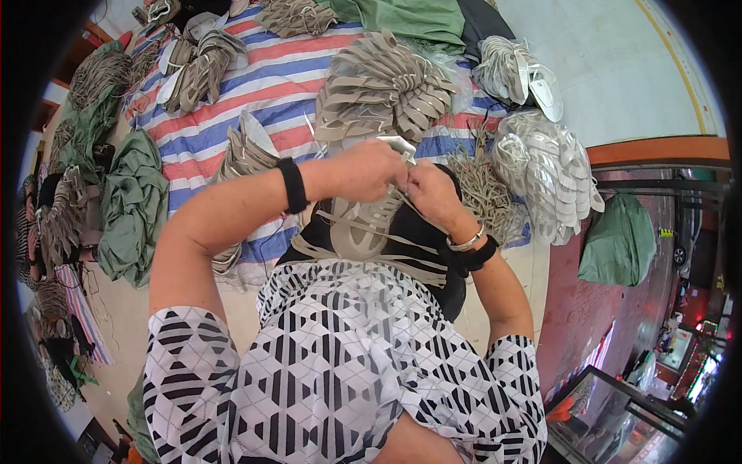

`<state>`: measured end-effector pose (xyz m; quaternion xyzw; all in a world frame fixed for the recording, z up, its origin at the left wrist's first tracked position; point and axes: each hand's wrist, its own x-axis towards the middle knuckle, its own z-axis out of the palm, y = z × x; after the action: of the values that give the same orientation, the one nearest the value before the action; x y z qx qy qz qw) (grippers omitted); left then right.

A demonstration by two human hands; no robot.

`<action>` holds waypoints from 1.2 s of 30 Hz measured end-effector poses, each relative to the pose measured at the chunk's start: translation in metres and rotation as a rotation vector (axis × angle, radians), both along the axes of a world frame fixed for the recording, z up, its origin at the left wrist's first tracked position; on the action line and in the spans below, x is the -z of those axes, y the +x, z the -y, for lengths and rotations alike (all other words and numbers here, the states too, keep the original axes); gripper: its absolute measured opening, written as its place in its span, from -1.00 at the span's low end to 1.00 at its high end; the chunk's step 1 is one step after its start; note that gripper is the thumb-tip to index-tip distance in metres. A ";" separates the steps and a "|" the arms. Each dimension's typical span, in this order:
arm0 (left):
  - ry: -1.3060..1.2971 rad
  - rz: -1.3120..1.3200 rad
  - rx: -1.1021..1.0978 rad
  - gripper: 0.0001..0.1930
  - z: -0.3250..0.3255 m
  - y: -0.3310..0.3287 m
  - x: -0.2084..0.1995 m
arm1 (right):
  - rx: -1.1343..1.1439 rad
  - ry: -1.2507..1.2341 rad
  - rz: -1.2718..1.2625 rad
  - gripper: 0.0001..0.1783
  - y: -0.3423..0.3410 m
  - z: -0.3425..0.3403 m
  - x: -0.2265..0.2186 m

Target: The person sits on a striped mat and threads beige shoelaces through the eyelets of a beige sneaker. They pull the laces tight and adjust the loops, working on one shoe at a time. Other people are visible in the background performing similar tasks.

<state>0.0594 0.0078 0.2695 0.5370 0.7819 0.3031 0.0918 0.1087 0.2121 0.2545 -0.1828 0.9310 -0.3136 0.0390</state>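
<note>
A beige shoe upper [360,236] rests toe toward me on my dark-clothed lap, its front crossed by beige lacing. My left hand [366,168] is closed at its collar end, fingers pinched against the upper. Right beside it, nearly touching, my right hand [434,199] pinches a thin beige shoelace. Fingertips of both hands meet over the top of the lacing, so the exact grip there is partly hidden. A pale edge of the collar [399,145] shows just beyond my left hand. Loose beige laces [309,249] lie across my lap.
Ahead, a striped sheet [278,85] bears a large fanned stack of beige uppers [382,89]. To the right are a heap of laces [488,189] and pale uppers [545,174]. Green cloth [133,205] lies at left; a glass-topped table [610,414] stands lower right.
</note>
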 end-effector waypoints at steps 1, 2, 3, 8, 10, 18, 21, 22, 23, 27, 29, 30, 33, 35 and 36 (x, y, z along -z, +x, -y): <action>-0.019 -0.036 -0.030 -0.76 -0.005 0.005 0.003 | 0.076 -0.119 0.036 -0.81 -0.005 -0.002 -0.004; -0.025 -0.077 -0.061 -0.76 -0.009 0.011 0.006 | 0.185 -0.568 0.084 -0.82 -0.012 -0.012 -0.014; -0.057 -0.104 -0.095 -0.76 -0.012 0.014 0.009 | 0.339 -0.983 0.219 -0.82 -0.019 -0.021 -0.024; -0.004 -0.135 -0.094 -0.88 -0.019 0.013 0.025 | 0.331 -0.356 0.425 -0.84 -0.021 -0.033 -0.043; 0.072 -0.149 -0.077 -0.92 -0.017 0.012 0.030 | 0.012 0.054 -0.076 -0.86 -0.008 -0.020 -0.031; 0.182 -0.061 -0.053 -0.85 -0.002 0.021 0.026 | -0.112 0.392 0.133 -0.80 0.003 0.010 -0.014; 0.117 0.003 -0.038 -0.82 -0.002 0.019 0.023 | -0.078 0.304 0.124 -0.79 0.003 0.012 -0.014; 0.131 0.000 -0.032 -0.82 -0.003 0.019 0.023 | -0.073 0.176 0.123 -0.78 0.005 0.011 -0.013; 0.134 0.004 -0.036 -0.83 -0.003 0.019 0.023 | -0.015 0.087 0.147 -0.78 0.007 0.011 -0.011; 0.155 0.024 -0.005 -0.86 0.001 0.018 0.022 | -0.019 0.143 0.078 -0.80 0.013 0.004 0.000; 0.121 0.035 0.004 -0.90 0.006 0.017 0.021 | 0.048 0.009 0.058 -0.81 0.013 -0.001 0.002; 0.077 0.044 -0.006 -0.91 0.008 0.016 0.021 | 0.019 0.027 0.068 -0.81 0.012 -0.002 0.003; 0.134 0.051 0.033 -0.91 0.011 0.014 0.019 | -0.081 0.219 0.133 -0.82 0.008 -0.006 0.000; 0.087 0.069 0.046 -0.91 0.012 0.013 0.018 | -0.126 0.191 0.146 -0.82 0.004 -0.005 -0.004; 0.078 0.069 0.051 -0.91 0.011 0.012 0.017 | -0.142 0.176 0.144 -0.82 0.003 -0.004 -0.005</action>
<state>0.0717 -0.0036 0.2524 0.5490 0.7519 0.3494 0.1053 0.1119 0.2163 0.2598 -0.2214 0.9344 -0.2394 0.1437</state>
